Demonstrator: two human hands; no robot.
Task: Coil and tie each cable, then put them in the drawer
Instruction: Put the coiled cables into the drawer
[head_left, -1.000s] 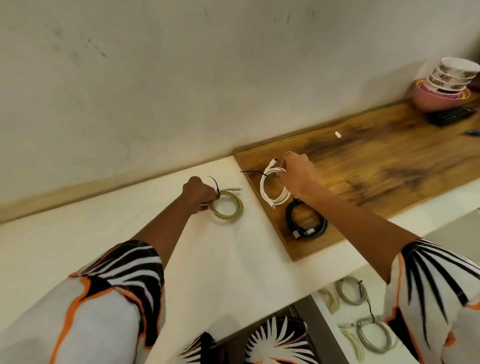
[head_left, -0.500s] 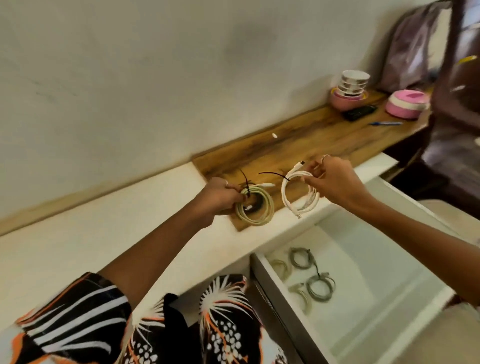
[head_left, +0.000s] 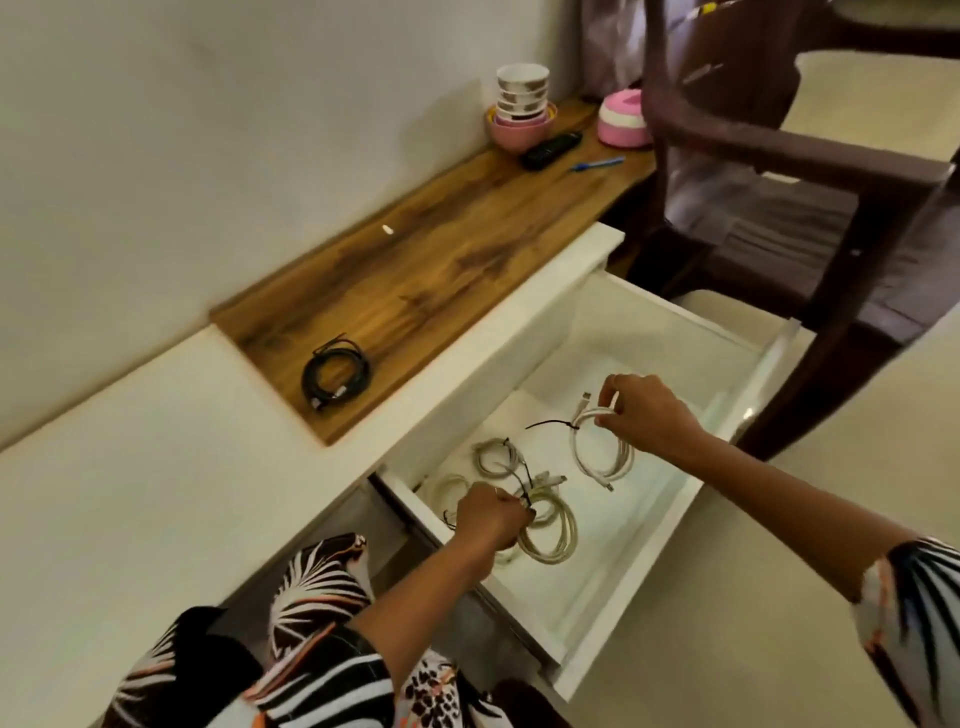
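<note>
Lowering into open white drawer (head_left: 582, 631): left hand (head_left: 491, 517) gripping tied greenish cable coil (head_left: 550, 530); right hand (head_left: 647, 418), at 2 o'clock, pinching tied white cable coil (head_left: 602, 449). Best releasing flat, clear of stored coils.

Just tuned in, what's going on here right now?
A person is putting tied cable coils away. The left hand grips a greenish coil and the right hand pinches a white coil, both held over the open white drawer. A few tied coils already lie inside. One black coil is on the wooden board, not yet stowed.
</note>
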